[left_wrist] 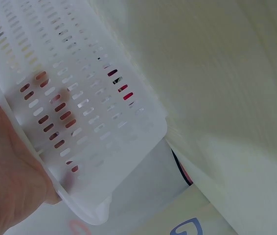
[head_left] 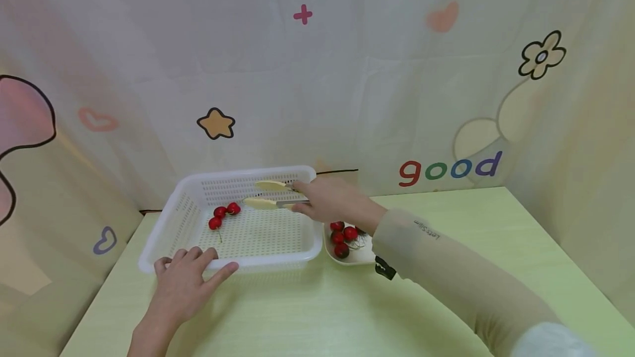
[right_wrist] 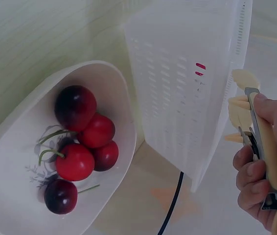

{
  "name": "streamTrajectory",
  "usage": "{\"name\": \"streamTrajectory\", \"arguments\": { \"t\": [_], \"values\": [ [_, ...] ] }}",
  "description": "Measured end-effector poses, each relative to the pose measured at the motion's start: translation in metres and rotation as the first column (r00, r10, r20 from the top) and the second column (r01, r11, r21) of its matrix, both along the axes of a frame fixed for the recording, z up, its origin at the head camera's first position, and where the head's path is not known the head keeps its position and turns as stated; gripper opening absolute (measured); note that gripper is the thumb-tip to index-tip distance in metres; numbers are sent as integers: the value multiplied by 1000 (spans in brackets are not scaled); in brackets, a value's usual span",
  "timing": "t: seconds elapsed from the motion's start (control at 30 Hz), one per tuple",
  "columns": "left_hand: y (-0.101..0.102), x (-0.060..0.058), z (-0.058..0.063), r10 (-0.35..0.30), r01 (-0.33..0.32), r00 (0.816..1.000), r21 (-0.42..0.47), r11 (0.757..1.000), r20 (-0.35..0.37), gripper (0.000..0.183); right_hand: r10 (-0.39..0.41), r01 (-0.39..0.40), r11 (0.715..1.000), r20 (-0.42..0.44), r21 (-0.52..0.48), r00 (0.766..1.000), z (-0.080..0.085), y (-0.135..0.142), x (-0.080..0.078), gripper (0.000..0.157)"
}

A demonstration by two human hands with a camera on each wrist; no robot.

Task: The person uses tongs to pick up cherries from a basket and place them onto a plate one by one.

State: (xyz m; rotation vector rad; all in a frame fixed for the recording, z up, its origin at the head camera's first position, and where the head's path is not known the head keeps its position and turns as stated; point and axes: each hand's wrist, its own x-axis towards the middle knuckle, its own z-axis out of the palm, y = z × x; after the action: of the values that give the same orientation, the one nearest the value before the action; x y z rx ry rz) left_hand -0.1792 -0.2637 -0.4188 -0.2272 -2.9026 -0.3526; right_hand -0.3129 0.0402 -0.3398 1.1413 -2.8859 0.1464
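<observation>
A white perforated plastic basket [head_left: 278,260] holds three red cherries [head_left: 215,223] toward its left side. My left hand [head_left: 183,282] grips the near left rim, fingers hooked over it and the thumb along the outside. With my right hand [head_left: 332,198] I hold a pair of tongs [head_left: 262,203] with cream tips over the far right part of the basket. The tips stand apart with nothing between them. Right of the basket, partly hidden by my right arm, is a small white bowl [right_wrist: 11,196] with several dark red cherries [right_wrist: 75,161], some with green stems.
Everything stands on a pale green-yellow table [head_left: 307,313]. A white curtain [head_left: 347,98] printed with a star, hearts, a flower and the word "good" hangs behind it. A small black clip-like piece [head_left: 384,268] shows under the right forearm.
</observation>
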Motion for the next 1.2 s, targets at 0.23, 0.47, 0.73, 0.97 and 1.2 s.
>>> {"name": "streamTrajectory", "arguments": {
  "t": [0.23, 0.47, 0.73, 0.97, 1.2],
  "values": [
    [1, 0, 0, 4, -4, 1000, -3, 1000, -2, 55, 16, -17, 1000, 40, 16, 999, -2, -19, -4, 50],
    [1, 2, -1, -3, 3, 1000, -8, 1000, -10, 54, 57, -55, 998, 76, -21, 995, -11, -35, -6, 49],
    [1, 0, 0, -4, 3, 1000, -13, 1000, -17, 53, 64, -63, 997, 45, -39, 997, -20, -50, -10, 47],
    [1, 1, 0, -11, 11, 1000, -11, 1000, -26, 52, 18, -17, 1000, 56, -21, 998, -32, -57, -16, 41],
    [1, 1, 1, -8, 8, 1000, -4, 1000, -16, 53, -31, 29, 999, 46, 43, 998, -38, -67, -19, 44]
  ]
}}
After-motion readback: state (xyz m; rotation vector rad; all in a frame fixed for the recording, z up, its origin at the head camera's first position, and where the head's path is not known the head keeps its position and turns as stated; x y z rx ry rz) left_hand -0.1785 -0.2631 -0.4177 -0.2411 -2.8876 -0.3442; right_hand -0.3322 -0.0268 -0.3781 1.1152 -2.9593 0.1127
